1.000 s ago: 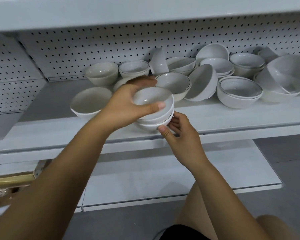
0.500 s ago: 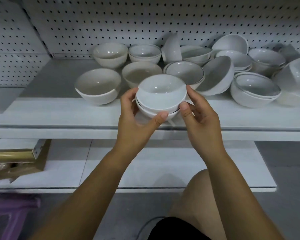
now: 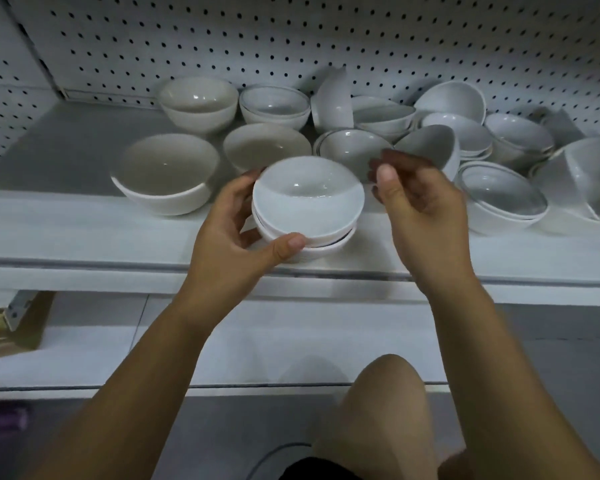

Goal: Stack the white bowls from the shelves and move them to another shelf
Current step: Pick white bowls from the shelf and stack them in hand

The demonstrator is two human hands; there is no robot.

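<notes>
Nearest the camera, a bare knee point(image 3: 385, 393) is rising in front of the lower shelf point(image 3: 222, 341), with a brown cardboard piece point(image 3: 0, 327) lying at its left end. Both forearms are reaching up past it to the upper shelf point(image 3: 84, 244).

The left hand point(image 3: 236, 237) is holding the stack of white bowls point(image 3: 307, 199) at the front edge of that shelf. Its grip is curling round the stack, thumb pressing on the near rim and fingers wrapping the left side. Whether the stack is resting on the shelf or hanging just above it cannot be told. The right hand point(image 3: 420, 209) is hovering just beside the stack, apart from it, its grip loosely curled and holding nothing; the fingertips are blurred.

Behind the hands, loose bowls are crowding the shelf: a large off-white bowl point(image 3: 167, 171) sitting upright to the left, nested bowls point(image 3: 499, 195) tilting to the right, and one bowl on its side point(image 3: 333, 98) leaning near the back. The white pegboard panel point(image 3: 291, 36) is closing off the rear.
</notes>
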